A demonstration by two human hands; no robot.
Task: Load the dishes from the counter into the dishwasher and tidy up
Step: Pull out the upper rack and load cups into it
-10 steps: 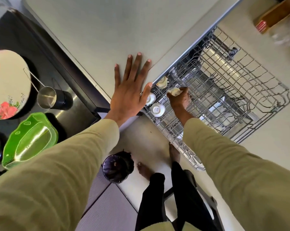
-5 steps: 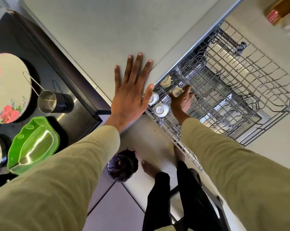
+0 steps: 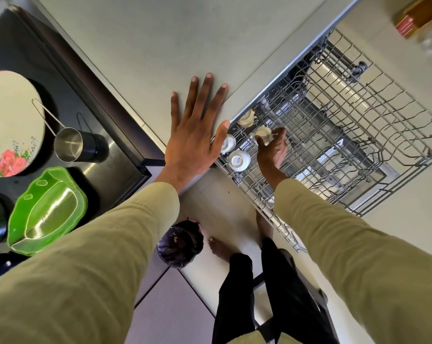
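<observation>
Step in hand: seating a small white cup (image 3: 263, 135) upside down in the upper dishwasher rack (image 3: 358, 135), beside three others. Right hand (image 3: 272, 151) grip pinches the cup. Left hand (image 3: 193, 135) lies flat on the bench (image 3: 148, 45). Next: release, withdraw clear of tines.

Counts at the worktop and dishwasher

Four small white cups (image 3: 239, 160) sit in one wire rack (image 3: 358, 135), though the one furthest back is partly hidden and may be something else. One floral plate (image 3: 9, 122), one steel measuring cup (image 3: 68, 144), one green dish (image 3: 47, 209), one bin (image 3: 181, 244), two hands (image 3: 192, 142).
</observation>
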